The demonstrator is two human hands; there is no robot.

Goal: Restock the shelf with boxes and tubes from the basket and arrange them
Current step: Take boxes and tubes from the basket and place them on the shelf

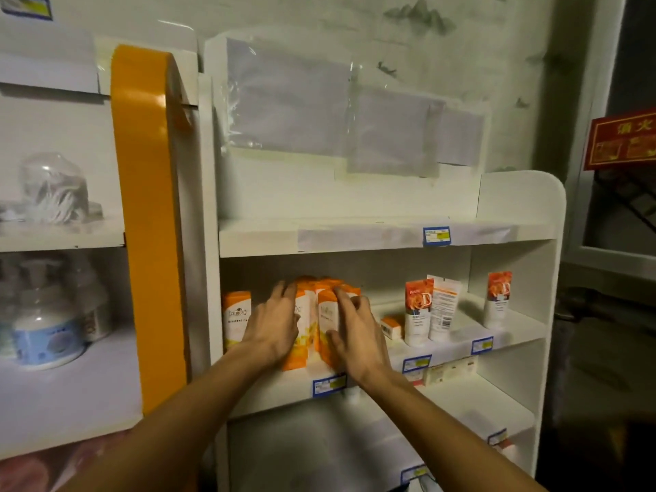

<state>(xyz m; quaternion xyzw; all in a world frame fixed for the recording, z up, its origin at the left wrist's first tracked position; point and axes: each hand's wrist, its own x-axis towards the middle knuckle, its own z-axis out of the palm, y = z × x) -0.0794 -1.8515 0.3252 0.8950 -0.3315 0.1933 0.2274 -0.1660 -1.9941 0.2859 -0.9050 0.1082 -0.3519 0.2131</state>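
A cluster of orange-and-white boxes (312, 324) stands upright on the middle shelf (461, 342) of the white unit. My left hand (275, 323) lies spread against the left side of the cluster. My right hand (355, 328) presses the front of the rightmost box, thumb under its face. One more orange box (236, 319) stands apart at the far left. To the right stand two orange-and-white tubes (419, 310) side by side, a third tube (497, 300) near the right wall, and a small box (392, 326) lying flat. The basket is out of view.
The top shelf (355, 236) holds nothing visible. A lower shelf carries small pale boxes (451, 371). An orange panel (149, 207) separates the left unit, which holds pump bottles (42, 324). A red sign (621, 140) hangs at right.
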